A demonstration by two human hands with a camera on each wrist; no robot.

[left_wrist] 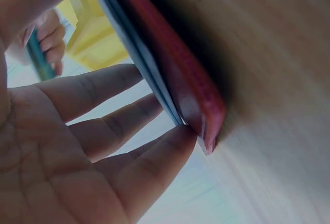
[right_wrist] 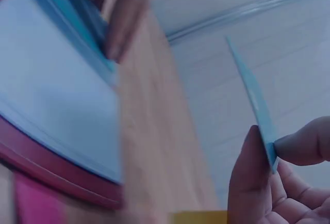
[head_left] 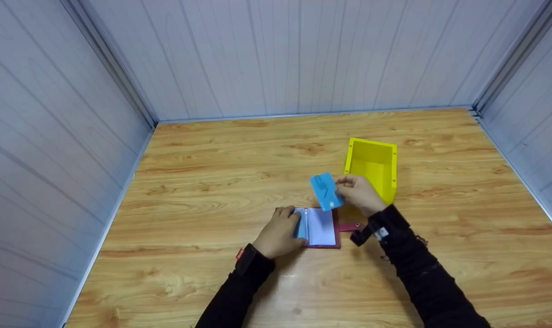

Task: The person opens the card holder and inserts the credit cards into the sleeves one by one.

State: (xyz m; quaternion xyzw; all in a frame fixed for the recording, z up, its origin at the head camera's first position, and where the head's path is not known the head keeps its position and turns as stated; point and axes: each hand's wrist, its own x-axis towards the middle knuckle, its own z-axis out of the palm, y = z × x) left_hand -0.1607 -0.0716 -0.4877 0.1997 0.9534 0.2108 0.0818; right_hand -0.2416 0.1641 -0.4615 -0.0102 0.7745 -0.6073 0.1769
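An open card holder (head_left: 322, 228) with a red cover and clear sleeves lies on the table. My left hand (head_left: 281, 230) holds its left side, the fingers at the far edge and the thumb near the close edge. In the left wrist view, the fingertips touch the edges of the sleeves (left_wrist: 149, 74) beside the red cover (left_wrist: 191, 79). My right hand (head_left: 359, 193) pinches a blue card (head_left: 325, 190) above the holder's right page. Edge-on in the right wrist view, the card (right_wrist: 253, 97) sits between thumb and fingers.
A yellow bin (head_left: 393, 166) stands just beyond my right hand, its open top facing me. The holder's pink strap (head_left: 349, 227) with a snap sticks out to the right. Pale panel walls (head_left: 276, 59) enclose the wooden table (head_left: 203, 182) at the back and sides.
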